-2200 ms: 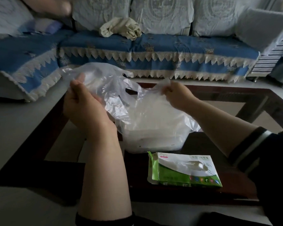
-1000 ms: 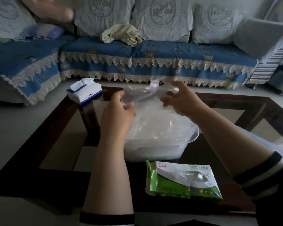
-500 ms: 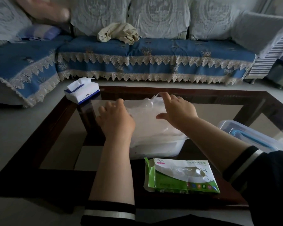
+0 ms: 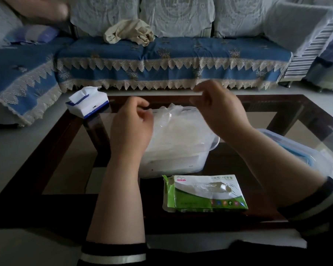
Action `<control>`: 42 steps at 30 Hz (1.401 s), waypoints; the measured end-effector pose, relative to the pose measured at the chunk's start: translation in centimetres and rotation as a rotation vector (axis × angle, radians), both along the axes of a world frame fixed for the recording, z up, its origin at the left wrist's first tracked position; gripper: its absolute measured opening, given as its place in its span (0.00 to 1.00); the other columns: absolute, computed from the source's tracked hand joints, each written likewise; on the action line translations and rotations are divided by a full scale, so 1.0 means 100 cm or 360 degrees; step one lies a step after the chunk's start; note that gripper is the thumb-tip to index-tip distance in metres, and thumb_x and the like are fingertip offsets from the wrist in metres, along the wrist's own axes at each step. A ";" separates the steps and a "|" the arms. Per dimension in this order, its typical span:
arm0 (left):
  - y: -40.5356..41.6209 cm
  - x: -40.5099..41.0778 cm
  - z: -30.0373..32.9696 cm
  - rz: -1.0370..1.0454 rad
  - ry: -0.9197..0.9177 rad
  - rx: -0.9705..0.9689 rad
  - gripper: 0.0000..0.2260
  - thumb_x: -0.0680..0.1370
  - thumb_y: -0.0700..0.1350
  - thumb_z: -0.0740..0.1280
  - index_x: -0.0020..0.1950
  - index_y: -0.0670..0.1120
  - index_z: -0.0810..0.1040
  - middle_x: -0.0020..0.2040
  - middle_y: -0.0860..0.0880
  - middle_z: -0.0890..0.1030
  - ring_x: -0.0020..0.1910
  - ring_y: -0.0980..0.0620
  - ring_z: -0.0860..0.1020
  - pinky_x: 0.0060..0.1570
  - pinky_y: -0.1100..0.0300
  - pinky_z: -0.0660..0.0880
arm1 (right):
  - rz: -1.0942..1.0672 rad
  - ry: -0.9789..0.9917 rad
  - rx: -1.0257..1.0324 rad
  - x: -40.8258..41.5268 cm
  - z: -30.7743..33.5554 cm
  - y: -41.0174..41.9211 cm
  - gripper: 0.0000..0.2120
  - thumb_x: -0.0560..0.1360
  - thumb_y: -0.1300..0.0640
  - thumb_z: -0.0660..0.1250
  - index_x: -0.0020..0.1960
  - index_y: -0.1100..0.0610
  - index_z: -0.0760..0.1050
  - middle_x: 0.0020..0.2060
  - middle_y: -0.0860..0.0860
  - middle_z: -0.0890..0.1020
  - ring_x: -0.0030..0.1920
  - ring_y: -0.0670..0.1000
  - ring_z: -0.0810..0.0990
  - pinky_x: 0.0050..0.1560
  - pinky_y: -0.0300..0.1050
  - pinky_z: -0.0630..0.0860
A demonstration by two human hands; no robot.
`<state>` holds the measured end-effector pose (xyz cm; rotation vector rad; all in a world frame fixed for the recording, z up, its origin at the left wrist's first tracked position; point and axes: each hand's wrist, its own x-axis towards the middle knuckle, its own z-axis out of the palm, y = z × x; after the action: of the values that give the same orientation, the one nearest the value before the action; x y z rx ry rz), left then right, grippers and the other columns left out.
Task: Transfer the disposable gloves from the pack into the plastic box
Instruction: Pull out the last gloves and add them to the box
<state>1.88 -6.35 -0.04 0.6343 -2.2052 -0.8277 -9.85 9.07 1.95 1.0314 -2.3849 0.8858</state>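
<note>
A translucent white plastic box stands mid-table with a crumpled heap of clear disposable gloves inside it. In front of the box lies the green and white glove pack, flat, its top torn open. My left hand hovers over the left side of the box with loosely curled fingers and holds nothing; whether it touches the gloves is unclear. Higher up, above the box's right back corner, my right hand is also loosely curled and holds nothing.
The dark wood and glass coffee table bears a blue and white tissue pack at its back left and a clear lid with blue trim at the right. Behind runs a blue sofa. Another person's arm shows top left.
Both hands brought a clear glove down from the air into the box, pressed it in, then let go. They have now lifted off it, the right hand higher.
</note>
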 end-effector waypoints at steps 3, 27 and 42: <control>0.036 0.006 0.006 -0.0463 -0.0094 0.0172 0.04 0.81 0.49 0.63 0.51 0.51 0.77 0.40 0.57 0.81 0.35 0.62 0.78 0.37 0.67 0.74 | 0.0235 -0.0408 -0.0203 0.037 -0.013 0.038 0.11 0.75 0.44 0.63 0.41 0.51 0.73 0.29 0.46 0.75 0.28 0.44 0.73 0.29 0.34 0.71; 0.083 -0.017 -0.087 -0.0966 -0.1450 -0.0247 0.32 0.63 0.53 0.78 0.65 0.49 0.73 0.61 0.47 0.78 0.61 0.45 0.76 0.59 0.50 0.75 | 0.0123 -0.1040 -0.0631 0.058 -0.078 0.071 0.05 0.73 0.57 0.71 0.40 0.50 0.80 0.36 0.45 0.82 0.35 0.41 0.78 0.40 0.35 0.73; 0.078 0.014 -0.022 -0.1221 -0.1467 -0.0043 0.38 0.67 0.58 0.77 0.73 0.53 0.66 0.69 0.55 0.73 0.62 0.55 0.73 0.61 0.60 0.70 | 0.0234 -0.0650 -0.1557 0.035 -0.021 0.105 0.06 0.81 0.59 0.59 0.46 0.57 0.71 0.26 0.47 0.73 0.24 0.48 0.70 0.25 0.42 0.71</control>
<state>3.23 1.47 -2.23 0.1046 -3.3979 -0.9753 -6.35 19.57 -0.17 0.6399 -1.7138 2.1643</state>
